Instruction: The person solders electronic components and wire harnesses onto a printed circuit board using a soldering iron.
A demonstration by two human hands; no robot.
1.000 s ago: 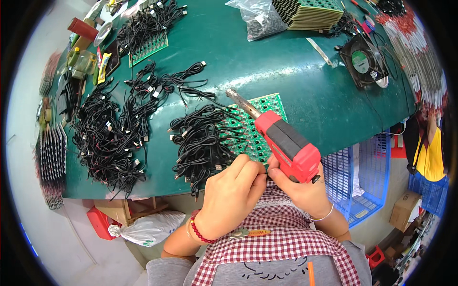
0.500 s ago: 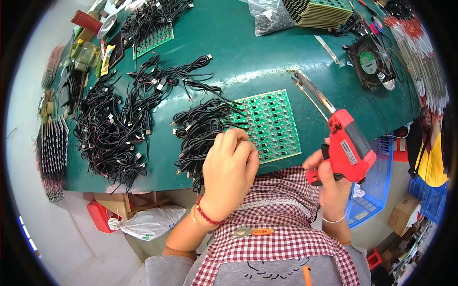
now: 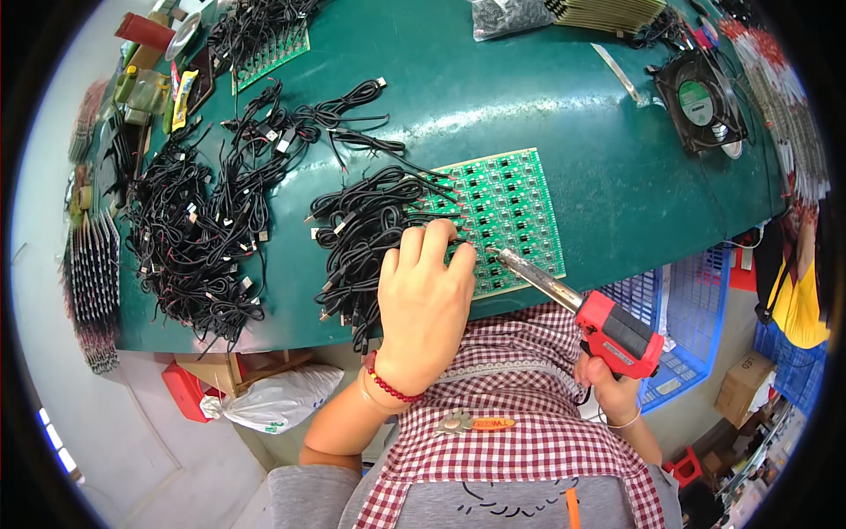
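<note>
A green circuit board panel [image 3: 511, 203] lies on the table in front of me, with rows of small parts on it. Bundled black USB cables [image 3: 357, 212] cover its left side, their thin wire ends reaching onto the board. My left hand [image 3: 427, 304] is closed at the panel's left part, fingertips pinching a black cable whose end is mostly hidden under them. In my right hand [image 3: 612, 388] is a red and black soldering gun [image 3: 617, 331]. Its metal barrel points up and left, the tip over the board just right of my left fingertips.
More black cables [image 3: 203, 229] are heaped at the left. Another panel with cables [image 3: 273, 57] lies far left. A fan [image 3: 701, 101] stands at the right, near a flat metal strip [image 3: 617, 73]. Stacked boards [image 3: 608, 13] and a plastic bag [image 3: 509, 18] sit at the back. Blue crates [image 3: 683, 326] stand below.
The soldering gun has swung down and left, bringing its tip from beyond the board to beside my left fingertips. My left hand stays at the board's left part. The whole view has shifted slightly.
</note>
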